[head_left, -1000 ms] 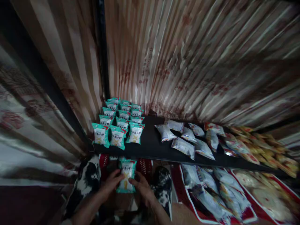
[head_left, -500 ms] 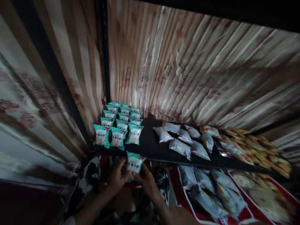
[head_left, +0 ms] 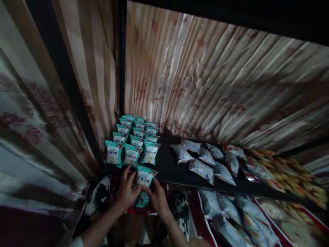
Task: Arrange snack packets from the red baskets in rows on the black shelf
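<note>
The left hand (head_left: 127, 190) and right hand (head_left: 158, 199) pinch one teal packet (head_left: 145, 175). Three matching packets (head_left: 131, 155) stand foremost on the shelf (head_left: 167, 166).

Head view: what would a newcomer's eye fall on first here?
Probably the puffy, teal-and-white plastic snack packets stand out first, in rows at the left end of the flat black shelf. Next comes a matching packet between the left hand and right hand, near the shelf's front edge. Pleated, brown-and-cream striped cloth hangs behind.
</note>
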Available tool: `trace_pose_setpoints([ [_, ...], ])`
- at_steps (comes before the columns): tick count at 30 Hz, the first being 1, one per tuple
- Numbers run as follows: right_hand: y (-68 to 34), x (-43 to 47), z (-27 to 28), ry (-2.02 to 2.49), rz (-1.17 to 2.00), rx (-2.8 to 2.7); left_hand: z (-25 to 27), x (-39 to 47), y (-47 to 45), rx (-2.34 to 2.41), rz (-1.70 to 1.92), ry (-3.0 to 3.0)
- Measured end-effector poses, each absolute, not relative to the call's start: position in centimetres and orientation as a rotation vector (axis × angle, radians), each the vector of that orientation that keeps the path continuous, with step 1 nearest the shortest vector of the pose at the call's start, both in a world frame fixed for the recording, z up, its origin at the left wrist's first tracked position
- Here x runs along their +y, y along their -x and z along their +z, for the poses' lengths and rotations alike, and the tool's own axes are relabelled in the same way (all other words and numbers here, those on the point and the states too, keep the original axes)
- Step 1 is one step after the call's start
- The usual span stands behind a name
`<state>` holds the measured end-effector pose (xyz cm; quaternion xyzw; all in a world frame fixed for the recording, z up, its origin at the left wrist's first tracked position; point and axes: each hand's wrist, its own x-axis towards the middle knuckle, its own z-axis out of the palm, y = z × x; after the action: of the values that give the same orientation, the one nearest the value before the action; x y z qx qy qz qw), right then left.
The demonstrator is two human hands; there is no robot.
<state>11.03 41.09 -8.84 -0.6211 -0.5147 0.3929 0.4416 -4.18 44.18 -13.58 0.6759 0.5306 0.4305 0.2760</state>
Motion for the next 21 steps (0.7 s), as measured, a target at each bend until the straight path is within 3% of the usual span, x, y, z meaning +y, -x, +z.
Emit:
trace_pose_setpoints([
  [21, -14.5, 44.3, -8.4, 1.533, 0.845, -1.339, -11.7, 47.1, 0.2, 1.46, 1.022, -1.822],
])
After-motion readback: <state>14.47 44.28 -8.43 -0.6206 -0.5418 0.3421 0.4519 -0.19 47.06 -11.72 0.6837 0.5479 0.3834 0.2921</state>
